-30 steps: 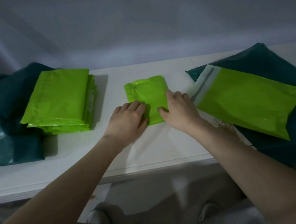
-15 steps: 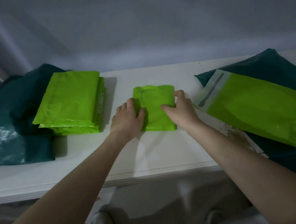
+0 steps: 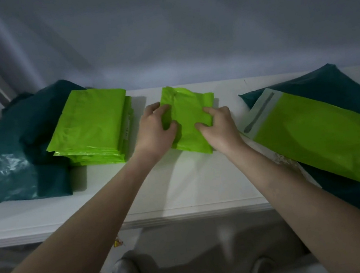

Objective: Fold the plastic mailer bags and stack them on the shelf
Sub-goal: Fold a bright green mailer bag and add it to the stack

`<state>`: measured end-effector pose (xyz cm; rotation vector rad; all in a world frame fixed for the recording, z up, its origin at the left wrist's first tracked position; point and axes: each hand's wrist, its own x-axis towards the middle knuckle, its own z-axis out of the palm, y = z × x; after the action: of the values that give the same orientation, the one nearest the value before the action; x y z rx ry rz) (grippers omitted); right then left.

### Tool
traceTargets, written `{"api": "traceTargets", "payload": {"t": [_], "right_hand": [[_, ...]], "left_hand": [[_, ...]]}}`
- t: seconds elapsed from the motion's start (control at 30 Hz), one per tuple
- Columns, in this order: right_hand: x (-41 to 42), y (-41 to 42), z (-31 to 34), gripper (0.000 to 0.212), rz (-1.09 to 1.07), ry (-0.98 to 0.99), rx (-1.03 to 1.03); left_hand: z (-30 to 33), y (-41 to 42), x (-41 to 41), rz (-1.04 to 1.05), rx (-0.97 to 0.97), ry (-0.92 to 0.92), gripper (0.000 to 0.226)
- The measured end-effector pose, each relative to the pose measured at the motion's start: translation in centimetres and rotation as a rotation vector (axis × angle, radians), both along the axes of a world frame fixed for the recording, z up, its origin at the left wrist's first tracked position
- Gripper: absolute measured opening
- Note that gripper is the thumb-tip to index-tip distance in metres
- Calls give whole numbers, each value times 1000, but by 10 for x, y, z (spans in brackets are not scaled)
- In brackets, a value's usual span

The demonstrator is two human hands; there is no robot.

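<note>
**Risk: fold springing open on transfer**

Left hand (image 3: pixel 153 131) and right hand (image 3: pixel 216 126) both grasping folded green mailer (image 3: pixel 189 120), mid-shelf (image 3: pixel 182 190). Slick, springy plastic; likely to unfold if released early. Beyond, finished stack (image 3: pixel 92 124) leaning slightly; careless placement could topple it.

Dim, cool light falls from above onto the white shelf (image 3: pixel 182 190), casting soft shadows beside the green stack (image 3: pixel 92 126), with glare on the teal plastic (image 3: pixel 2 169), wide-angle bending at the edges, and a murky, blurred foreground below.
</note>
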<state>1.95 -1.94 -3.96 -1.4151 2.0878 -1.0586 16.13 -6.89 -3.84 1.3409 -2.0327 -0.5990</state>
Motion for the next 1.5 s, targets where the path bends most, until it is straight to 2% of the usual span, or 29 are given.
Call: {"api": "traceTargets", "payload": {"t": [0.33,0.57,0.9,1.03,1.13,1.23,1.33,1.5], "right_hand": [[53,-31,25,68,122,-140,-128],[102,-48,27,69,236,-191,-149],[153,-64,16,69,271,71,-48],[168,-67,10,68,280,190,-18],[173,-69,5,67,267,288,-12],[173,-71,4,67,280,397,-29],[169,-73,3,68,304,374,-9],[165,-73,-2,67,327,321,32]], "left_hand": [[25,-11,52,155,-134,67,52],[30,-20,109,251,-236,68,45],[23,-40,166,283,-198,-61,56],[22,-48,175,288,-115,-99,65],[19,-51,175,353,-124,-256,55],[19,-50,176,366,-310,-455,52],[18,-51,173,256,-402,-516,45],[3,-50,169,221,-217,-471,51]]}}
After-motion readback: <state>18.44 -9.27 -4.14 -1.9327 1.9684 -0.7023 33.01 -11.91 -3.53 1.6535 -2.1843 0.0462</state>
